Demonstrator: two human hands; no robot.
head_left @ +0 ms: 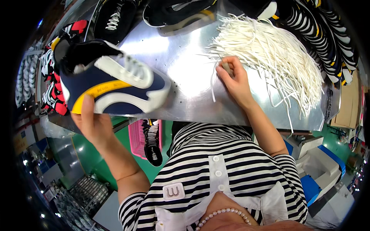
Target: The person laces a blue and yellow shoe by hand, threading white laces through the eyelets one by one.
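A navy sneaker [127, 90] with white trim, a yellow stripe and white laces is tilted on its side above the left part of the metal table. My left hand [92, 119] grips it low near the heel, thumb on the yellow stripe. My right hand [236, 79] is closed around a small tool with a beige handle [226, 69], and a thin tip seems to point away from me. A loose white shoelace [213, 82] hangs beside those fingers. Just right of this hand lies a big bundle of white shoelaces [269, 57].
Dark shoes [115, 19] stand at the table's far side. Rows of black shoes [323, 34] are stacked at far right, red-and-black ones [56, 92] at left. A pink basket [137, 140] with a shoe is below the table edge [185, 117]. Blue-and-white boxes [320, 165] stand at right.
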